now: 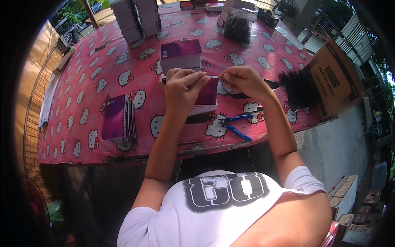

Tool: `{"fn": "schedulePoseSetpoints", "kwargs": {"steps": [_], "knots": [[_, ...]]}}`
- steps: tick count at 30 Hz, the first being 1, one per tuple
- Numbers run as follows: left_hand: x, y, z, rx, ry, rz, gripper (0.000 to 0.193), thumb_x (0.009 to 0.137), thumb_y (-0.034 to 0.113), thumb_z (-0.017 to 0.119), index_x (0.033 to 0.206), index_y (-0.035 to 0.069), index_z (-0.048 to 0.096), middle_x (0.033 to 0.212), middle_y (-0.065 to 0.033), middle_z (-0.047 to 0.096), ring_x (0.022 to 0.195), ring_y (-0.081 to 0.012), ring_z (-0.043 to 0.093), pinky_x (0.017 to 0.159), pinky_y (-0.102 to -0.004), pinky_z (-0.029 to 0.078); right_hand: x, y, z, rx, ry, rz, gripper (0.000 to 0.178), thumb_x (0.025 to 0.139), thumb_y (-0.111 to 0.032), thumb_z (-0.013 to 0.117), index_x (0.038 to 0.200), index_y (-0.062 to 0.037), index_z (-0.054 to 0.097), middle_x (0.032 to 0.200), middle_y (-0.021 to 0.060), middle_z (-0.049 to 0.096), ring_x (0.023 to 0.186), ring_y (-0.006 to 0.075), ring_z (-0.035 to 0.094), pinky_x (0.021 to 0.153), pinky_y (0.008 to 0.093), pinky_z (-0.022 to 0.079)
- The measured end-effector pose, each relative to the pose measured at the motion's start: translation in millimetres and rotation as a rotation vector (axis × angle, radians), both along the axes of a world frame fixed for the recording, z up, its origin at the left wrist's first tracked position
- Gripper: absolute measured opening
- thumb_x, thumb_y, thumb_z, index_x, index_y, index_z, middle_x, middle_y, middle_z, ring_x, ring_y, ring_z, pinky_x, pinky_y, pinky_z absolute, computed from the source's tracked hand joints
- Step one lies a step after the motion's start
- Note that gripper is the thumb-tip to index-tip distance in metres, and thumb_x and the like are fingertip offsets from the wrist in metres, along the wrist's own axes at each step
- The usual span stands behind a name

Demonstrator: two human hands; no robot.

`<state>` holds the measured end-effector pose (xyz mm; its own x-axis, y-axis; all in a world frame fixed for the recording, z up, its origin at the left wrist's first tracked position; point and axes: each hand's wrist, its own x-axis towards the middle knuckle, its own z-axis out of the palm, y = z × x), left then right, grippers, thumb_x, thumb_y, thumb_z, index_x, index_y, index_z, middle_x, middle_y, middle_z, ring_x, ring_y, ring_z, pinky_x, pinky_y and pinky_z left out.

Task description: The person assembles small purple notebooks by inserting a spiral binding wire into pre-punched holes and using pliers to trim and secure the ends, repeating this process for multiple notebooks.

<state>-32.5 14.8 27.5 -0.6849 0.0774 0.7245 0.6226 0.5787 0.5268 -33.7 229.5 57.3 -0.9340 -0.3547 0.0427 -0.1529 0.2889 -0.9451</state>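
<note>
My left hand [183,87] is closed on a purple-covered notepad [209,94], its fingers bent over the far edge. Close to the pad's right end, my right hand [243,81] is pinched; whatever lies between thumb and finger is too small to name. Behind both hands sits a thick stack of purple-covered pads [181,51] with no coil showing. Cutting pliers with blue handles [238,128] lie near the table's front edge, jaws toward the left. To the left stands a short stack of purple notepads bound with dark spirals [116,118].
A heap of black spiral coils [297,88] spills beside an upright cardboard box [335,78] on the right. Tall spiral-notebook stacks [127,22] rise at the back left. Another dark bundle [238,31] lies farther back. A pink patterned cloth [82,127] covers the table.
</note>
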Motion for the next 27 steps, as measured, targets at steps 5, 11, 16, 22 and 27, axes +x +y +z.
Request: {"fn": "schedulePoseSetpoints", "kwargs": {"steps": [5,11,16,22,27], "knots": [[2,1,2,-0.025,-0.053,0.006,0.022,0.072,0.020,0.081,0.091,0.011,0.076,0.084,-0.0021,0.069,0.086,-0.0164,0.057,0.072,-0.0298,0.048,9,-12,-7,0.335,0.666,-0.172,0.025,0.087,-0.020,0.067,0.107,-0.0066,0.062,0.092,0.0094,0.065,0.080,0.0211,0.064,0.067,0.0332,0.048],[2,-2,0,-0.069,-0.055,0.014,0.022,0.071,0.021,0.080,0.092,0.015,0.075,0.086,0.0021,0.070,0.087,-0.0156,0.058,0.076,-0.0330,0.043,17,-29,-6,0.298,0.702,-0.221,0.021,0.081,-0.010,0.071,0.099,-0.0023,0.062,0.084,0.0082,0.059,0.074,0.0189,0.059,0.066,0.0315,0.046],[1,-4,-3,-0.045,-0.128,0.013,0.020,0.070,0.027,0.079,0.089,0.021,0.075,0.088,0.0075,0.069,0.092,-0.0148,0.057,0.086,-0.0362,0.034,16,-35,-4,0.326,0.664,-0.263,0.023,0.078,-0.015,0.073,0.098,-0.0062,0.066,0.088,0.0114,0.061,0.082,0.0288,0.064,0.070,0.0376,0.049],[3,-3,-1,-0.046,-0.120,0.020,0.019,0.071,0.025,0.079,0.089,0.020,0.075,0.086,0.0070,0.069,0.090,-0.0148,0.058,0.083,-0.0341,0.034,12,-32,-6,0.218,0.553,-0.228,0.017,0.078,-0.014,0.073,0.092,-0.0057,0.067,0.087,0.0110,0.061,0.083,0.0308,0.063,0.070,0.0392,0.049],[4,-4,-3,-0.044,-0.054,0.012,0.021,0.070,0.018,0.080,0.090,0.016,0.075,0.086,0.0037,0.070,0.085,-0.0157,0.058,0.076,-0.0323,0.042,19,-39,-10,0.340,0.767,-0.301,0.016,0.077,-0.010,0.073,0.088,-0.0019,0.064,0.084,0.0095,0.061,0.073,0.0285,0.061,0.065,0.0359,0.048]]}}
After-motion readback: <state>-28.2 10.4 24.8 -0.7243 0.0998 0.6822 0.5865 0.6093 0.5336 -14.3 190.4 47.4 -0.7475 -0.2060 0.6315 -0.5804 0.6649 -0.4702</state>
